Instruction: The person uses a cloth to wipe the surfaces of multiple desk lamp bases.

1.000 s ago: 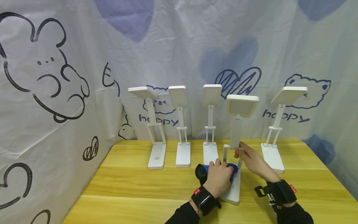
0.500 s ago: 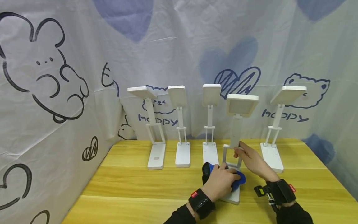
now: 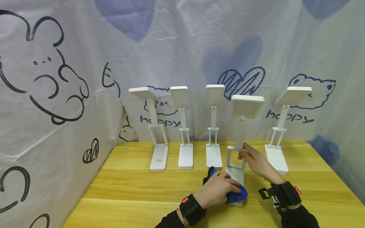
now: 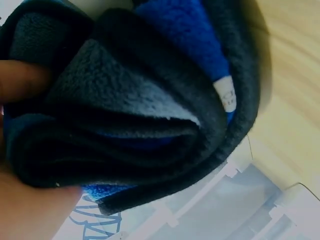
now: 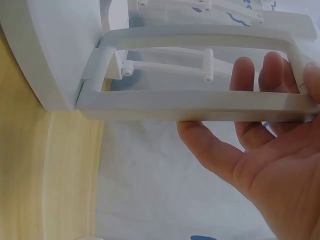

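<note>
A white desk lamp [image 3: 240, 134] stands at the front right, its square head tilted and its open-frame lower arm raised. My right hand [image 3: 258, 163] grips this frame near its upper hinge; in the right wrist view, fingers curl round one long bar [image 5: 200, 104]. My left hand [image 3: 218, 190] holds a folded cloth [image 3: 237, 195] over the near end of the lamp's base [image 3: 235, 175], covering most of that end. The left wrist view shows the cloth [image 4: 125, 85] bunched in layers, blue and grey with black edging and a small white label.
Behind stand more white lamps: one far left [image 3: 159, 158], two mid-table [image 3: 185, 156] [image 3: 214, 155] and one at the right [image 3: 276, 160]. All rest on a yellow wood-grain table [image 3: 128, 190]. A printed curtain [image 3: 182, 57] hangs close behind and along the sides.
My left hand has slid the cloth along the lamp's base toward its near end, uncovering the part by the hinge. My right hand keeps its grip on the frame.
</note>
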The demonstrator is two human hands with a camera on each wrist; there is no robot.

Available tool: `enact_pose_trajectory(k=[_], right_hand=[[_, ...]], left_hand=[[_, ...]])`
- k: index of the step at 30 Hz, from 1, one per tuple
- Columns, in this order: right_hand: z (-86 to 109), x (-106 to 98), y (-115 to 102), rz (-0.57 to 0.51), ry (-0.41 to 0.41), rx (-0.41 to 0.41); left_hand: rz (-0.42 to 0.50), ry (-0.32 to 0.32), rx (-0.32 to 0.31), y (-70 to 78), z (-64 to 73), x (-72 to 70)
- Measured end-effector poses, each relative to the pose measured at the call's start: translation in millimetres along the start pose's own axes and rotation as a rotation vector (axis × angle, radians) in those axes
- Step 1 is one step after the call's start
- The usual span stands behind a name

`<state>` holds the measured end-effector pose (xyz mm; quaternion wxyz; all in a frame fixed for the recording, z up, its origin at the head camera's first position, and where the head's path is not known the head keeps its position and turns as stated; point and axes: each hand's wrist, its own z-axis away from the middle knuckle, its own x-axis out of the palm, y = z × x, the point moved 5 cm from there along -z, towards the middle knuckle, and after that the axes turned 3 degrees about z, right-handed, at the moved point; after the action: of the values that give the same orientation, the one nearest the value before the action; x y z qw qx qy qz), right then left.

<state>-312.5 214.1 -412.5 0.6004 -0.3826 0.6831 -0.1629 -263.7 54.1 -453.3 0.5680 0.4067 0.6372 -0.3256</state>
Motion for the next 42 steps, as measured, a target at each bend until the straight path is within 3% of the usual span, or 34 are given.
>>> enact_pose_trajectory(k=[16, 26, 32, 37, 42], right_hand=[[-0.2, -1.3, -2.7, -0.001, -0.01, -0.006], [-0.4, 1.2, 1.3, 0.01, -0.011, 0.004], [0.7, -0.6, 0.6, -0.023, 0.013, -0.044], [6.5, -2.0, 7.3, 0.007, 0.017, -0.038], [11.0, -0.9, 18.5, 0.07, -0.044, 0.002]], left_hand=[[0.025, 0.026, -0.024, -15.5, 41.1, -6.4], [0.047, 0.048, -0.084, -30.5, 54.0, -8.5], [0.056, 0.065, -0.138, -44.0, 61.1, -10.0], [0.074, 0.059, -0.197, -57.3, 68.4, -8.7], [0.087, 0.04, -0.242, -67.7, 74.9, -6.3]])
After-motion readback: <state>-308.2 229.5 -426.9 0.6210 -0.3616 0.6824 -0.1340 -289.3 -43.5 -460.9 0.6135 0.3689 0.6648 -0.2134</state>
